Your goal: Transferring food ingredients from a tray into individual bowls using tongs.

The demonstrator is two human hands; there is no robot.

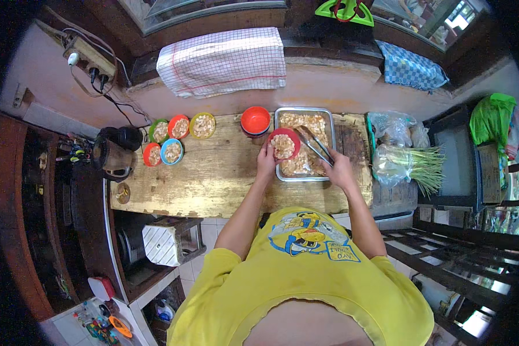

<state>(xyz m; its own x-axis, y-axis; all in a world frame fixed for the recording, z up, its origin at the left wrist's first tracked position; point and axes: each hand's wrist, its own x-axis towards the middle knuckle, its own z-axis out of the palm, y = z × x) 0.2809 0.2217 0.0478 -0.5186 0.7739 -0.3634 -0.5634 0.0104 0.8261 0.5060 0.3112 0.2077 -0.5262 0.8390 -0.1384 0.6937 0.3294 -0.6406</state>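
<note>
My left hand (267, 162) grips a pinkish-red bowl (295, 137) by its left side. Pale, diced food pieces (282, 146) fill much of it. In my right hand (341, 169) is a pair of metal tongs (315, 145), whose tips reach the bowl's right rim; whether they pinch anything I cannot tell. Bowl and tongs are above a rectangular metal tray (333, 129) that holds more of the same chopped food (302, 123). Just behind the held bowl, a stack of bowls with a red one (256, 120) on top stands on the wooden table (216, 173).
Several filled bowls, among them a yellow bowl (203, 126) and a blue bowl (172, 151), stand at the table's left. A glass-like jug (114, 158) is beyond them. Bagged green stalks (428, 166) lie right of the table. A white-topped stool (161, 244) stands below the front edge.
</note>
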